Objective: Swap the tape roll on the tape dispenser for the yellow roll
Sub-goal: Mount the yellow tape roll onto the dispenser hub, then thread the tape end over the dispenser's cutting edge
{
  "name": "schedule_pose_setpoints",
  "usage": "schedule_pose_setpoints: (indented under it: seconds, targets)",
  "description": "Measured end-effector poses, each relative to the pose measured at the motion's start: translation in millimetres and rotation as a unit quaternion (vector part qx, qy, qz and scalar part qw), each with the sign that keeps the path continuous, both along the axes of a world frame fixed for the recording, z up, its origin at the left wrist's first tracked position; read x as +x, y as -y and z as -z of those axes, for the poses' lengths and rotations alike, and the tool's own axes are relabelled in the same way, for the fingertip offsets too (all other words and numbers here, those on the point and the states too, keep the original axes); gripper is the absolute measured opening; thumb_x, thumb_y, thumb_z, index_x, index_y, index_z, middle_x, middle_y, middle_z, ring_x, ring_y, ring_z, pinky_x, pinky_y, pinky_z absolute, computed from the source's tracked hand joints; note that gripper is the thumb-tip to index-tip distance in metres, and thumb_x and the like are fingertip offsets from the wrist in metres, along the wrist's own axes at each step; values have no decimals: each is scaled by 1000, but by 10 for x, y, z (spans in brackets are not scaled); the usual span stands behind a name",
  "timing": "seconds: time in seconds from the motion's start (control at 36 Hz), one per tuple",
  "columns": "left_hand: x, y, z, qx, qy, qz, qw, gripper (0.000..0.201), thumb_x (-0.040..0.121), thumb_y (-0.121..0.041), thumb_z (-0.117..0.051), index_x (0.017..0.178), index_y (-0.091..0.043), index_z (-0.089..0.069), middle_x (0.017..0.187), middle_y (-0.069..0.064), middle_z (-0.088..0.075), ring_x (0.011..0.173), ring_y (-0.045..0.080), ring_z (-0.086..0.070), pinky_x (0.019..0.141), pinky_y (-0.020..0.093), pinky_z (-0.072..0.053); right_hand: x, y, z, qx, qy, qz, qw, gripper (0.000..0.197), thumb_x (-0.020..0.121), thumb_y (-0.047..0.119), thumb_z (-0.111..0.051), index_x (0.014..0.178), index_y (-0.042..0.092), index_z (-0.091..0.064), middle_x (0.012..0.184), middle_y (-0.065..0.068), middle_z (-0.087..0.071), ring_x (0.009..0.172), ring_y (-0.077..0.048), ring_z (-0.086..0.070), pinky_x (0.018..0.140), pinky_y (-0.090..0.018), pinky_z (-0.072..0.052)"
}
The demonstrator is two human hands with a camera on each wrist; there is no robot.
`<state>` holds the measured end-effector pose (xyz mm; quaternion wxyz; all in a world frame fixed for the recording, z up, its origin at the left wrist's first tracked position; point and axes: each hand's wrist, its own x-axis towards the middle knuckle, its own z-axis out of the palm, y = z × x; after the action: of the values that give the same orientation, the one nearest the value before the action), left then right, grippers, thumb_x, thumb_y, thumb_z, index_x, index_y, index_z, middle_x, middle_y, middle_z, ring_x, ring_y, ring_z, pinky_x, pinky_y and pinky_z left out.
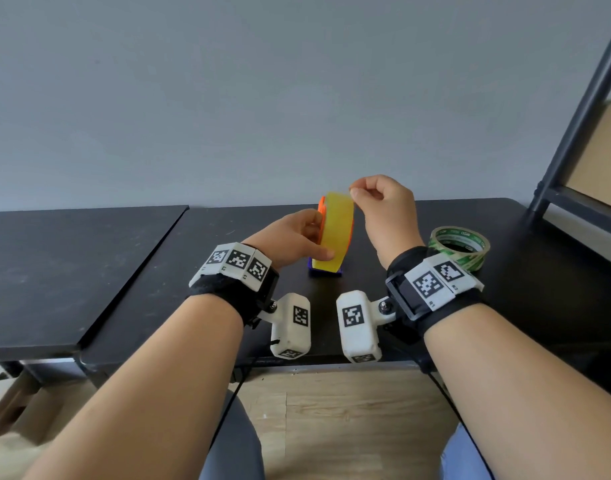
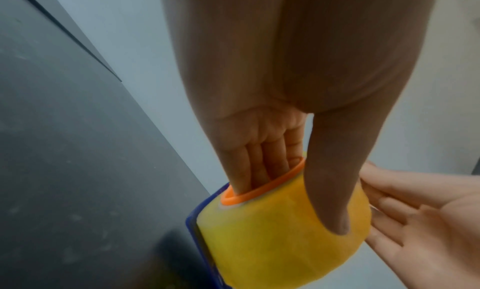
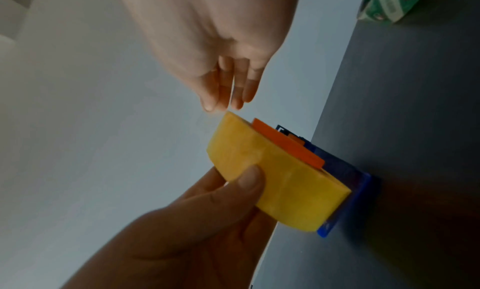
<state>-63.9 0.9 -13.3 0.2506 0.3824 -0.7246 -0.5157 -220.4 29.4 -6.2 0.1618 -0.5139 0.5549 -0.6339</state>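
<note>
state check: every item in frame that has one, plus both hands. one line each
yellow roll: upright, mounted on the dispenser's orange hub.
tape dispenser: blue base standing on the black table.
green-printed roll: off the dispenser, lying flat on the table to the right.
left hand: grips the yellow roll, thumb across its outer face, fingers on the orange hub side.
right hand: fingertips pinched at the roll's top edge; any tape end is too thin to see.

Head view: even, soft daylight, sharp overall; wide-angle bending at edges, shelf frame [image 1: 574,109] leaning. Faint sheen on tabletop [image 1: 158,258]. Wrist views dimmer, soft-focused; near palms blurred, left hand [image 2: 285,88] in shadow, strong edge distortion.
</note>
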Motion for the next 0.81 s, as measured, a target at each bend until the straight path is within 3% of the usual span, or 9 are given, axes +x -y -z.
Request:
schedule_pose_setpoints:
  seconds: [0.14,0.25,0.36,0.44,0.53,0.61,0.69,0.75,0.81]
  targets:
    - [-2,11,47,26,-6,-19,999,44,82,13,-64,120,-5,-52,121,21,-66,115,36,-63,107,46,-45,27,1,4,5,3,-35,999,18,91,9,-57,79,22,-63,82,5,-65,81,-11,-61,70,-16,-47]
    - [3,15,71,84,-102,-43,990,46,87,16,-52,130,1,-50,108,13,-68,101,25,-65,99,34,-51,60,-14,-50,4,3,-45,999,17,90,10,-60,79,22,-65,87,-2,-72,87,-18,-67,79,-26,-52]
    - [43,-7,40,113,-144,-24,983,43,93,7,-49,136,3,-50,129,21,-62,113,29,-62,100,34,-50,78,4,-67,9,3,-29,1000,14,90,12,-59,82,21,-66,92,-5,-74,92,-19,-68,84,-29,-53]
    - [64,-23,35,129,-153,-9,980,42,96,0,-47,138,3,-49,136,22,-58,121,31,-58,104,37,-48,76,-2,-52,20,8,-31,999,13,92,14,-57,94,19,-69,97,-6,-74,95,-19,-68,84,-29,-53]
    - [63,-22,38,136,-167,-4,977,42,97,-1,-45,139,4,-47,138,24,-56,120,33,-58,103,38,-48,73,-11,-47,30,19,-38,999,21,94,14,-53,108,16,-68,101,-6,-73,95,-17,-67,76,-20,-52]
    - [53,-19,39,140,-182,-10,973,42,98,0,-42,139,6,-46,139,26,-54,122,36,-56,103,41,-47,64,0,-44,42,38,-35,998,26,94,11,-50,114,16,-66,107,-5,-70,99,-18,-67,79,-24,-54]
    - [32,-12,50,141,-192,-27,971,42,98,0,-41,139,8,-45,140,29,-52,129,42,-51,105,46,-44,34,17,-4,65,38,-23,997,35,94,5,-42,119,15,-63,112,-4,-68,99,-15,-63,66,-17,-49]
    - [21,-4,65,139,-192,-35,971,42,97,0,-41,139,8,-45,140,29,-51,131,43,-49,106,50,-43,4,32,41,87,25,-12,996,41,91,0,-38,123,13,-61,119,-3,-66,105,-14,-60,68,-15,-44]
    - [18,10,80,139,-193,-38,971,42,97,-1,-42,139,8,-45,140,29,-51,131,44,-49,108,54,-41,-23,47,87,115,13,-6,993,45,89,-4,-39,126,12,-59,126,-5,-64,112,-15,-58,80,-18,-43]
